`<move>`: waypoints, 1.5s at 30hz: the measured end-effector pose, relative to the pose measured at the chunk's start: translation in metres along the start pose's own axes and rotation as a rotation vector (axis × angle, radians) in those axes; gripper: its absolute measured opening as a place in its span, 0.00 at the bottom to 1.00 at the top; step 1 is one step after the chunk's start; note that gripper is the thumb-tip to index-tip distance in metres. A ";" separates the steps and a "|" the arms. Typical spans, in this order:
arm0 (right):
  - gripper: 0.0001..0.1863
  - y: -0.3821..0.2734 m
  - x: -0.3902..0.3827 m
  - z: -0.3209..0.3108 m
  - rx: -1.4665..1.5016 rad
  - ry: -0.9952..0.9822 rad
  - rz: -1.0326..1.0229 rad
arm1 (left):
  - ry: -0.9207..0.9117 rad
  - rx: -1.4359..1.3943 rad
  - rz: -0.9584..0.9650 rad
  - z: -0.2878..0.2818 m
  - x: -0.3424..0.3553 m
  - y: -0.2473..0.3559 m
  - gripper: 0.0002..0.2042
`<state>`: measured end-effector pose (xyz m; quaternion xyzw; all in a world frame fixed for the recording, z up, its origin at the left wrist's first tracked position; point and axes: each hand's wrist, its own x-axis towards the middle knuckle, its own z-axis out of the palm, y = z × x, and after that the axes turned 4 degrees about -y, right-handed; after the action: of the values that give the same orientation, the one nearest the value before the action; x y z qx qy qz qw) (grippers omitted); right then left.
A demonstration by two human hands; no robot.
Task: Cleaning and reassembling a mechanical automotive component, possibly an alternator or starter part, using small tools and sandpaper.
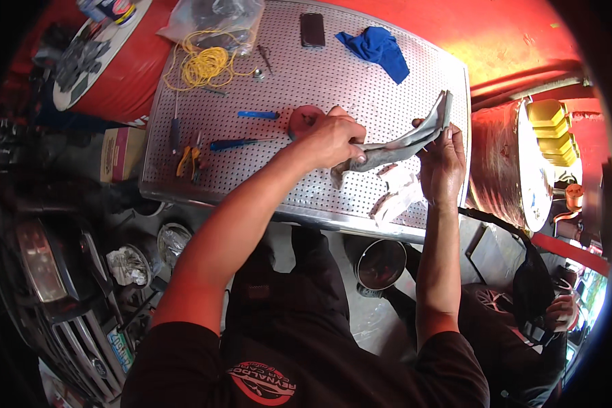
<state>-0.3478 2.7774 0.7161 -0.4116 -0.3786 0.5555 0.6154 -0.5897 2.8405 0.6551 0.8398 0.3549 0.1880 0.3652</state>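
Over the right half of a perforated metal table (pixel 232 170), both hands hold a long grey strip of folded, cloth-like material (pixel 394 151). My left hand (pixel 334 139) is closed on its left end, fingers pinched together. Closed around the right part is my right hand (pixel 445 163), with the strip's end rising stiffly above it. A reddish roll (pixel 304 120), perhaps tape, lies just behind my left hand and is partly covered by it. Crumpled whitish paper or cloth (pixel 400 198) rests on the table below the strip, beside my right hand.
Left on the table are a blue screwdriver (pixel 238 143), blue-handled tool (pixel 257 114), yellow pliers (pixel 187 163) and yellow cord (pixel 207 66). A phone (pixel 312 30) and blue cloth (pixel 377 51) lie at the back. Drums (pixel 500 160) flank the table; another person (pixel 517 326) is at right.
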 end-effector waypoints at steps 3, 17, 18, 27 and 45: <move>0.17 0.004 0.040 -0.036 0.092 0.129 0.005 | -0.097 -0.128 -0.051 -0.023 0.022 0.014 0.13; 0.24 0.136 0.241 -0.150 -0.406 0.217 0.356 | -0.265 -0.416 -0.368 0.015 0.213 -0.158 0.17; 0.36 0.179 0.263 -0.185 -0.858 0.322 0.257 | -0.263 -0.254 -0.354 0.021 0.233 -0.178 0.20; 0.20 0.293 0.186 -0.121 -1.318 0.159 0.359 | -0.272 0.466 -0.530 0.061 0.232 -0.224 0.21; 0.27 0.238 0.063 0.042 -0.875 0.270 0.256 | 0.079 0.026 -0.515 -0.024 0.080 -0.226 0.17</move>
<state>-0.4694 2.8543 0.5115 -0.7440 -0.4398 0.3570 0.3545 -0.6534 3.0192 0.5068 0.7184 0.5735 0.1168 0.3760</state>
